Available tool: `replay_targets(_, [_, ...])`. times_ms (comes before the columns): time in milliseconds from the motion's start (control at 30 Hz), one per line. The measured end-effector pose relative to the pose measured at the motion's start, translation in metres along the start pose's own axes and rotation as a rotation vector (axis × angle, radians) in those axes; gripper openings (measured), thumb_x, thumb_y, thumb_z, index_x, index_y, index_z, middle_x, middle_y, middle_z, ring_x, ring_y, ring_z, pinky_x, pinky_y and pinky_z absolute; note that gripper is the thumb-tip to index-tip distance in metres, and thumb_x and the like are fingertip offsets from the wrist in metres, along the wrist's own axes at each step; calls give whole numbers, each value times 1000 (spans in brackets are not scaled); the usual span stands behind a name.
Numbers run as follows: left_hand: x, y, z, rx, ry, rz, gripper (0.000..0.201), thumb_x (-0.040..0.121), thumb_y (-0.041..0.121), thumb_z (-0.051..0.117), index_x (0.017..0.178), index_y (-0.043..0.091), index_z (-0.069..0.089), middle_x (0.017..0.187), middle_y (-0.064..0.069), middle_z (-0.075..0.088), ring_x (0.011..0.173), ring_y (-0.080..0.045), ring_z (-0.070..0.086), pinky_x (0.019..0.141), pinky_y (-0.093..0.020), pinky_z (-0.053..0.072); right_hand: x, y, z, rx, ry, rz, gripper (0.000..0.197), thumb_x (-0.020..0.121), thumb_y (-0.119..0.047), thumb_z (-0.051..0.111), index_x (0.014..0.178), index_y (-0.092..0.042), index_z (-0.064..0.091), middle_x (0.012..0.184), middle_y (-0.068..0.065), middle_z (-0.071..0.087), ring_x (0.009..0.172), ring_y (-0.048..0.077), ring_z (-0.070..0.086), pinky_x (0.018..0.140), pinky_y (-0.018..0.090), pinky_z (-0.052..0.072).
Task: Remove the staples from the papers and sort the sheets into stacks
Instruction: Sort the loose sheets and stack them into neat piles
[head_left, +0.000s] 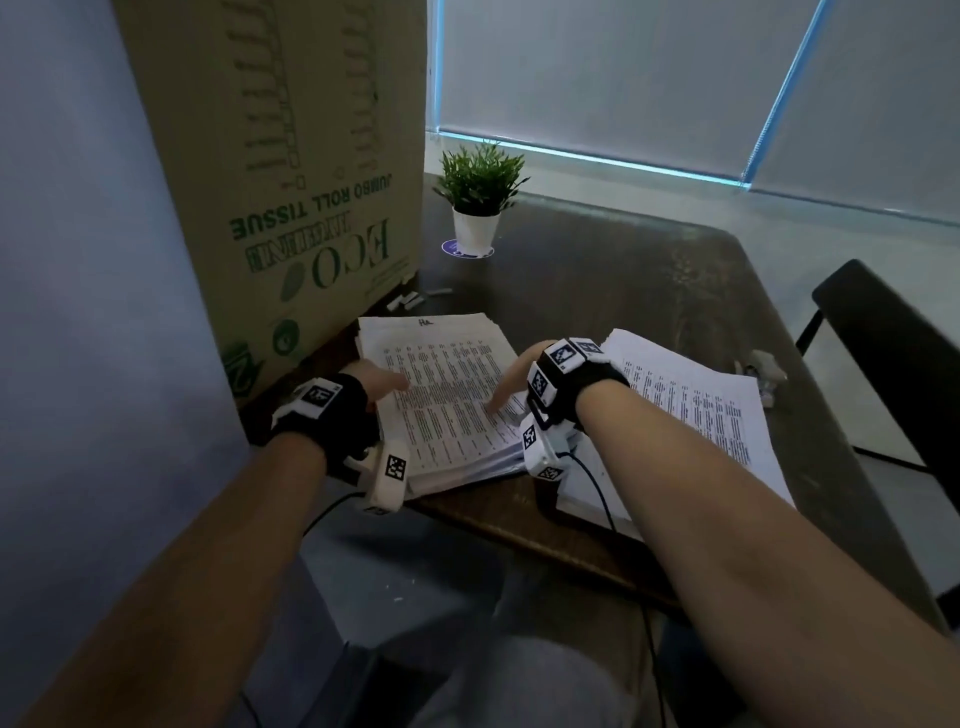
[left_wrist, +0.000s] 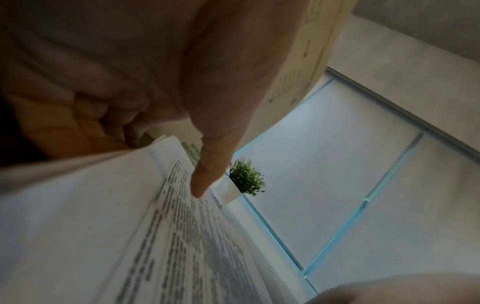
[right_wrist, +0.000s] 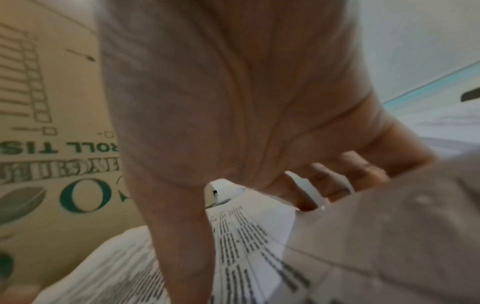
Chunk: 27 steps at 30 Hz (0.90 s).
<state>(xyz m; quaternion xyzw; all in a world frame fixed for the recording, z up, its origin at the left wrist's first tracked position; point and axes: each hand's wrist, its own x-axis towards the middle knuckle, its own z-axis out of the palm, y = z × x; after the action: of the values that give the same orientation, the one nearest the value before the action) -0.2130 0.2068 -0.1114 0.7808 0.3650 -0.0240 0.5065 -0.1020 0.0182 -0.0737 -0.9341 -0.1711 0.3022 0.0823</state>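
A thick stack of printed sheets (head_left: 447, 400) lies on the dark table (head_left: 597, 291) in front of me. My left hand (head_left: 376, 387) holds its left edge: the thumb (left_wrist: 207, 176) rests on the top sheet (left_wrist: 182, 236) and the fingers (left_wrist: 109, 115) curl down the side. On the stack's right edge is my right hand (head_left: 511, 379), with the thumb (right_wrist: 182, 236) on the top page (right_wrist: 241, 236) and the fingers (right_wrist: 337, 176) curled over the edge. A second printed stack (head_left: 696, 415) lies to the right, partly under my right forearm. No staple shows.
A tall cardboard tissue box (head_left: 270, 182) stands close on the left, against the stack. A small potted plant (head_left: 475, 208) sits at the back. Small white bits (head_left: 415, 300) lie by the box. A pale small object (head_left: 763, 371) lies near the table's right edge, with a dark chair (head_left: 893, 358) beyond.
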Motion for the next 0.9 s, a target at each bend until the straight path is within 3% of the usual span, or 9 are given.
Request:
replay_targets(133, [2,4,3,50,2,12,42,89,19,64,127,4,55,131,-13,56,119,-30,54,97,-35,44,-5,-5,5,-143,76,7,28,48,-46,95,65,-47,72,104,-3,71,97,28,66,88,52,53])
replay_targets(233, [3,5,12,51,25,44,46,84,17,69,126,3,56,127,-14,59,114,-30,57,89,-33,47,-4,-5,9,-137,86,24,41,48,-38,96,84,-29,77,104,2,74,99,33,66,92,60,49])
replay_targets(367, [10,-8,23,-55,220,86,52,78,14,72,124,1,50,121,-15,60,106,-31,62,84,-36,53,-40,-7,19,-164,81,-107,42,91,-28,67,126,-5,63,137,17,55,127,39,50,104,46,42])
replay_targets(433, [13,-17,25,-159,242,92,49,76,12,72,120,2,52,118,-15,62,102,-31,63,86,-41,54,-46,-2,20,-122,57,-126,44,96,-24,60,133,0,56,142,21,50,132,39,45,106,44,38])
replay_targets(567, [-12,-19,29,-341,288,262,46,80,6,69,120,4,47,119,-14,60,104,-29,61,91,-47,51,-43,13,7,86,55,-100,37,90,-32,68,123,-15,63,143,7,52,112,22,59,82,28,46])
replay_targets(667, [-38,-6,21,-510,258,443,55,86,5,64,134,11,37,119,-4,57,103,-20,58,88,-39,49,-35,29,-1,440,120,-12,83,81,-62,68,140,-8,47,133,12,54,114,29,57,87,35,48])
replay_targets(767, [-52,18,4,-661,197,540,58,87,4,64,135,18,35,116,2,59,98,-14,60,81,-36,51,-14,44,-5,741,37,-23,120,48,-86,74,143,-18,45,132,9,54,115,32,56,98,50,45])
replay_targets(833, [-51,34,-5,-660,156,523,50,86,7,65,130,16,43,114,1,63,97,-15,64,80,-37,53,-7,51,-11,858,-43,-84,106,51,-77,80,137,-22,53,143,7,52,129,34,50,109,59,35])
replay_targets(900, [-38,45,-12,-592,104,483,39,86,12,67,123,13,54,111,-4,67,98,-21,66,82,-41,54,-19,49,-17,965,11,-177,55,73,-49,80,113,-14,69,126,10,65,114,29,61,109,53,39])
